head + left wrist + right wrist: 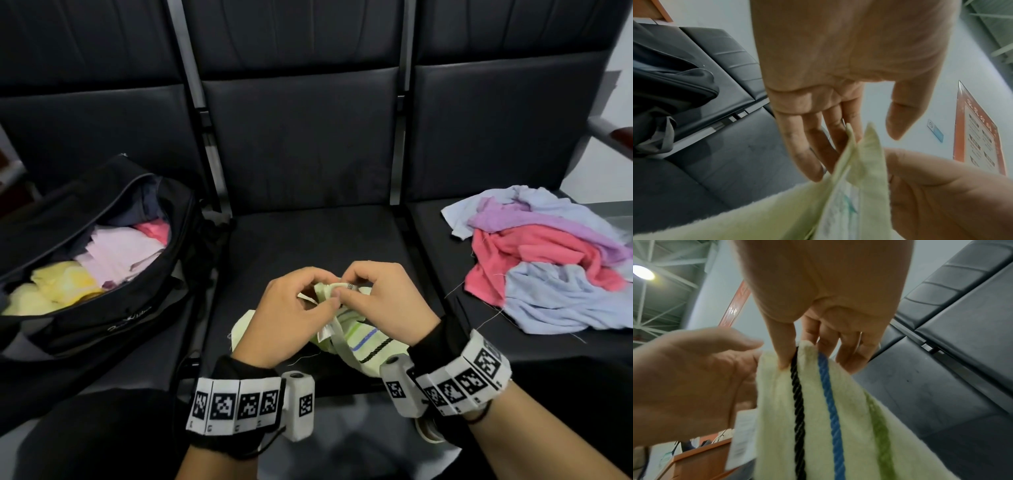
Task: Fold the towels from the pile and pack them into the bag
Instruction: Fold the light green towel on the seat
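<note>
A pale green towel [363, 339] with black, blue and green stripes hangs over the middle seat, held up by both hands. My right hand [349, 281] pinches its top edge between thumb and fingers, plain in the right wrist view as the right hand [801, 353] on the towel [818, 418]. My left hand [322, 298] holds the neighbouring corner; in the left wrist view the towel [859, 186] rises between the thumb and fingers of the left hand [869, 138]. The open black bag [113, 318] sits on the left seat. The towel pile [548, 260] lies on the right seat.
Folded pink, lilac and yellow towels [120, 253] lie inside the bag. The row of black padded seats [301, 246] has upright backs behind. A metal armrest [603, 130] juts out at the far right. My dark-trousered knees fill the bottom edge.
</note>
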